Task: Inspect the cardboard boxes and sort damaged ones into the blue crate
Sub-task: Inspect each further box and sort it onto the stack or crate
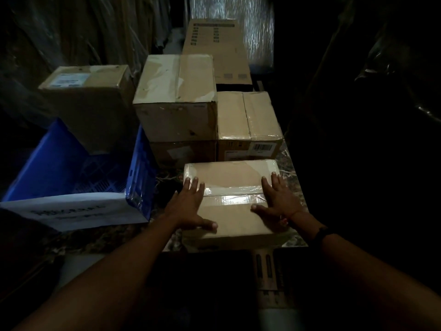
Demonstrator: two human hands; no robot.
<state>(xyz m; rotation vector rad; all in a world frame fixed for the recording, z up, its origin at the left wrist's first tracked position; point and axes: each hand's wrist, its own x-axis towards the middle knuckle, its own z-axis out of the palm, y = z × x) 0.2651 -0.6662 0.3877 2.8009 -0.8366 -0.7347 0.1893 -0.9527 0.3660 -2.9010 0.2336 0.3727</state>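
My left hand (191, 206) and right hand (279, 201) lie flat, fingers straight, gripping nothing, on the taped cardboard box (229, 174) beside the blue crate (140, 175).

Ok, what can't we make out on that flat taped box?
Head view only:
Flat taped cardboard box: underside and far side hidden; left hand and right hand cover top patches.
White paper sign on blue plastic crate: print blurred.
Barcode label on brown cardboard box behind: too small.

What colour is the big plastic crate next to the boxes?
The crate is blue, seen best in the head view.
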